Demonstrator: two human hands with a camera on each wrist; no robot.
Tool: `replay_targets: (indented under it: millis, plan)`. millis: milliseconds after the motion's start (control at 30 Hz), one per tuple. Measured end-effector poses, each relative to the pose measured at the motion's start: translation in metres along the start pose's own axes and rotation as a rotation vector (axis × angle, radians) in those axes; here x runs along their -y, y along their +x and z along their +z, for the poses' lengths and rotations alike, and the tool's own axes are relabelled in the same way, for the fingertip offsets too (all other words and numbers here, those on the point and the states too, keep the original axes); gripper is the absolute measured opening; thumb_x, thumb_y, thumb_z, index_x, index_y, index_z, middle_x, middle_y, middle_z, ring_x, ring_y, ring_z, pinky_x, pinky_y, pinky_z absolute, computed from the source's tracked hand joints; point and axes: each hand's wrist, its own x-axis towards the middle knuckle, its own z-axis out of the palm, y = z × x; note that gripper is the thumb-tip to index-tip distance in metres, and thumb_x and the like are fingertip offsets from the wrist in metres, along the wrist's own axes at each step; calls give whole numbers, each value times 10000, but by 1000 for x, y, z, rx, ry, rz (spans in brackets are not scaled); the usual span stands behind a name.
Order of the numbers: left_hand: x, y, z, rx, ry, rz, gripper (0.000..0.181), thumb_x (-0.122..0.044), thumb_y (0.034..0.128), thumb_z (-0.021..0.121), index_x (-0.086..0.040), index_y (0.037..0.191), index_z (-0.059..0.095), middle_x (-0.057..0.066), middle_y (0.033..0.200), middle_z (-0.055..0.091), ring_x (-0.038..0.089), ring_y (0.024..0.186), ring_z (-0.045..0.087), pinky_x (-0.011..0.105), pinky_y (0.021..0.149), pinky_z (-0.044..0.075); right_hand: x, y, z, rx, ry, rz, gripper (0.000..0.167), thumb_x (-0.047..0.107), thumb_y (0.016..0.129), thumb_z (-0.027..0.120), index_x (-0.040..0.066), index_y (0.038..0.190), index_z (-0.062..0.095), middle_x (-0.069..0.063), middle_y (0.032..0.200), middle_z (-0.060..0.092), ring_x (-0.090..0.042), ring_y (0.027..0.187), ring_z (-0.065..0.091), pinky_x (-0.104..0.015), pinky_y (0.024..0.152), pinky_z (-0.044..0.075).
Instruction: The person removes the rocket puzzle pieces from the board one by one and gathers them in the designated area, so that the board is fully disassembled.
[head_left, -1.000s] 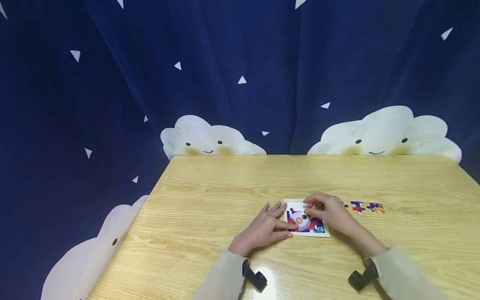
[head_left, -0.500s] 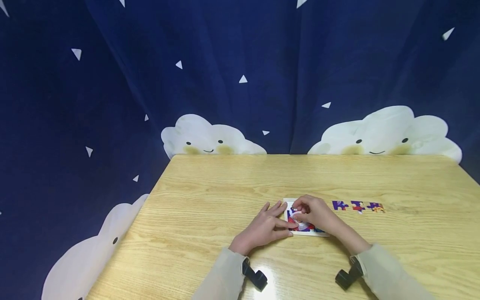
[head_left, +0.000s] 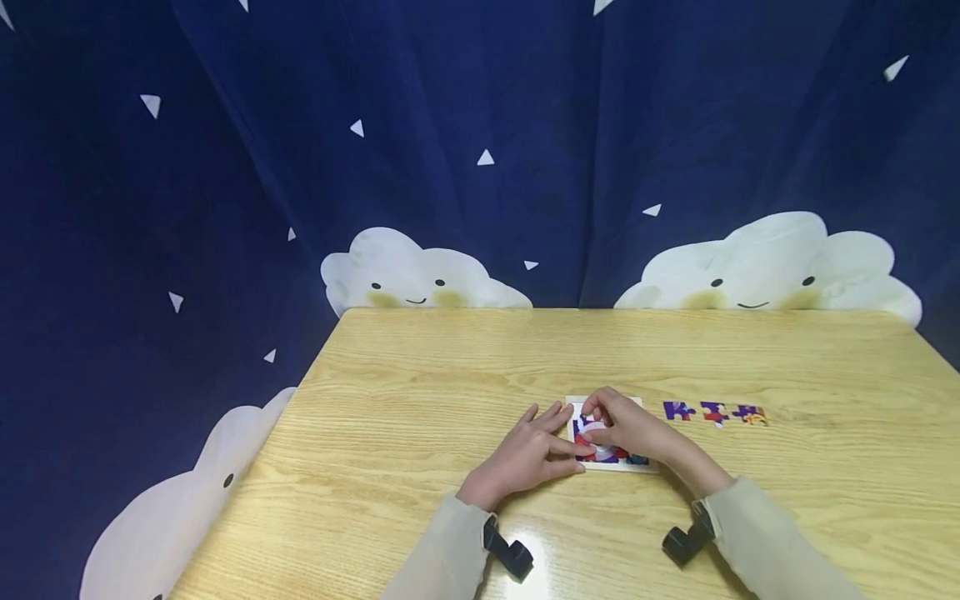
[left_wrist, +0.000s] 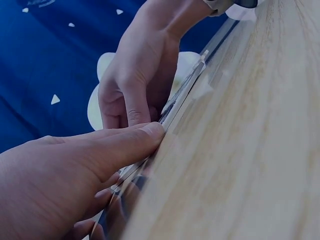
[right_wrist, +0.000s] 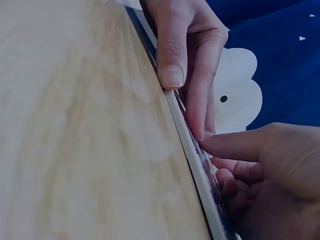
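Note:
A small white-framed puzzle (head_left: pixel 615 467) with a bird picture lies on the wooden table. My left hand (head_left: pixel 521 462) rests on its left side, fingers spread and mostly straight; the thumb lies on the near rim in the right wrist view. My right hand (head_left: pixel 630 429) is over the upper middle of the puzzle, thumb and bent fingers lowered to it and hiding part of the picture. In the left wrist view the right hand (left_wrist: pixel 142 70) has its fingers curled down at the frame. Whether a piece is between those fingertips cannot be seen.
Three loose puzzle pieces lie in a row right of the frame: one purple (head_left: pixel 678 411), a middle one (head_left: pixel 714 412) and one with orange (head_left: pixel 750 414). A dark blue curtain (head_left: pixel 480 100) with clouds hangs behind the table (head_left: pixel 420 367).
My right hand has moved left across the puzzle, uncovering the leftmost loose piece and covering more of the bird picture. My left hand has stayed in place.

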Motion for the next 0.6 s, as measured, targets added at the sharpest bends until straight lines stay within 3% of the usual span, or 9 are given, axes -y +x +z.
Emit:
replay_targets:
  millis: [267,600]
  plan:
    - [1,1,2,2,16,-1,297,-428,931,630,-356,1213,692,100,1549,394,269,1487,314,564,1200,270,2,2,-2,53,-20,19,251,96,899,690,-9,1055,523,-67,870,442,-154,774,414,-217,605,339]
    - [-1,1,-1,9,7,-5,300,-427,927,635,-357,1213,691,104,1546,399,277,1484,318,566,1200,268,2,2,-2,51,-22,10,233,65,908,668,-1,1058,503,-67,870,436,-157,773,414,-216,606,343]
